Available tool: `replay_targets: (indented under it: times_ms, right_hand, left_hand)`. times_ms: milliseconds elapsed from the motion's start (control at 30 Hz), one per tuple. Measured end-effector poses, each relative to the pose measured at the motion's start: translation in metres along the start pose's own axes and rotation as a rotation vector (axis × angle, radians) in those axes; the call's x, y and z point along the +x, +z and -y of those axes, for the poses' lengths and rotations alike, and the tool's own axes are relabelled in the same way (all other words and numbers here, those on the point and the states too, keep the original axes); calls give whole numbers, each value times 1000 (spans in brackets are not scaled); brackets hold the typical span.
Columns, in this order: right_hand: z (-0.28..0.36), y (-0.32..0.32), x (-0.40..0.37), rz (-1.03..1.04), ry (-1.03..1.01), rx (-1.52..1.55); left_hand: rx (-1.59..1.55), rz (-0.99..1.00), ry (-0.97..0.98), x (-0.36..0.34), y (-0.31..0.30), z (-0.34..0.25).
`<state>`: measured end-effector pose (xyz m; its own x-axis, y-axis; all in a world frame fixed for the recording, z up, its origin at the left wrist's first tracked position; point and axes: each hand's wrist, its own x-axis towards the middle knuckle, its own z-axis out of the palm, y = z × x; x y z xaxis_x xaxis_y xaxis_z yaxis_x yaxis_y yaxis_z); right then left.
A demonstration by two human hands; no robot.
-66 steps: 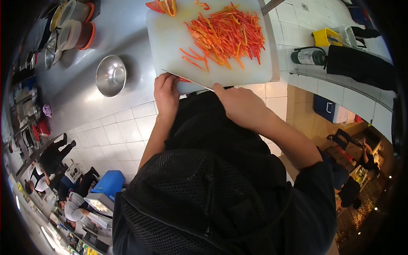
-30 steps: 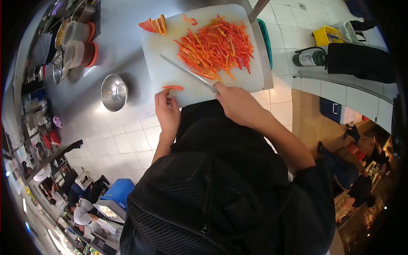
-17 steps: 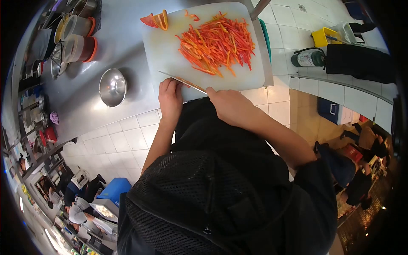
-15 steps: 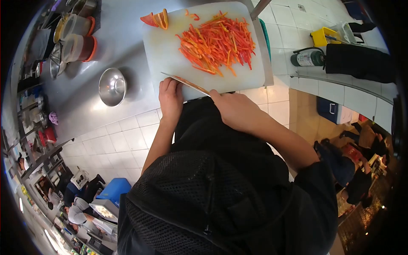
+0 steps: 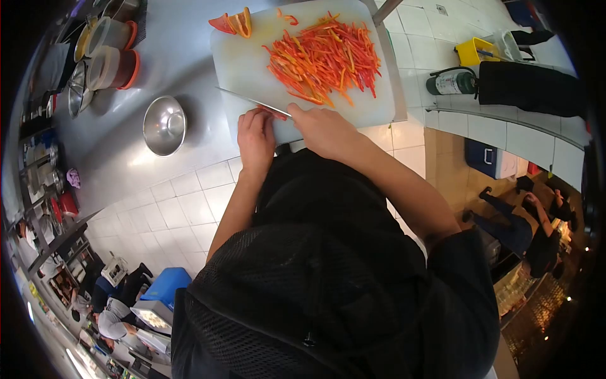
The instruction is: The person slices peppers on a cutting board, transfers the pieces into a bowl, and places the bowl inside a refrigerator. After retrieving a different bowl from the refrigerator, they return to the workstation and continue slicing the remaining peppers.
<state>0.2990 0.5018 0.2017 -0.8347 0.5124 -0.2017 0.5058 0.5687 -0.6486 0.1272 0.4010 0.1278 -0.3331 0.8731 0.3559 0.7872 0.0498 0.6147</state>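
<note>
My right hand (image 5: 325, 131) is closed round the handle of a knife (image 5: 249, 100), whose blade points left over the white cutting board (image 5: 237, 69). Just below the blade, my left hand (image 5: 255, 136) has its fingers bent on a piece of red pepper (image 5: 273, 113) near the board's front edge. A large heap of thin red and orange pepper strips (image 5: 325, 57) covers the board's upper right. At its top left corner lie cut pepper pieces (image 5: 240, 23).
On the steel counter (image 5: 202, 95) a round metal bowl (image 5: 165, 126) stands left of the board. Tubs with orange rims (image 5: 113, 67) are at the upper left. A fire extinguisher (image 5: 452, 83) is to the right. Other people (image 5: 117, 319) are at the lower left and right.
My right hand and the knife have moved up and left, and the blade now lies further over the board. My left hand has shifted slightly. People at the right have changed position.
</note>
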Motion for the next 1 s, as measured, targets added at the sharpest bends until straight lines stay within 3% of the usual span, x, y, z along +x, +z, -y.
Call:
replay_targets:
  times_ms: [500, 567, 1000]
  right_hand:
    - [16, -36, -52, 205, 158, -97]
    - [9, -28, -54, 108, 97, -59]
    - [7, -19, -57, 58, 92, -37]
  left_hand:
    - [-48, -42, -17, -2, 1, 4]
    - [-71, -52, -20, -2, 0, 2]
    - [-48, -30, -33, 0, 0, 0]
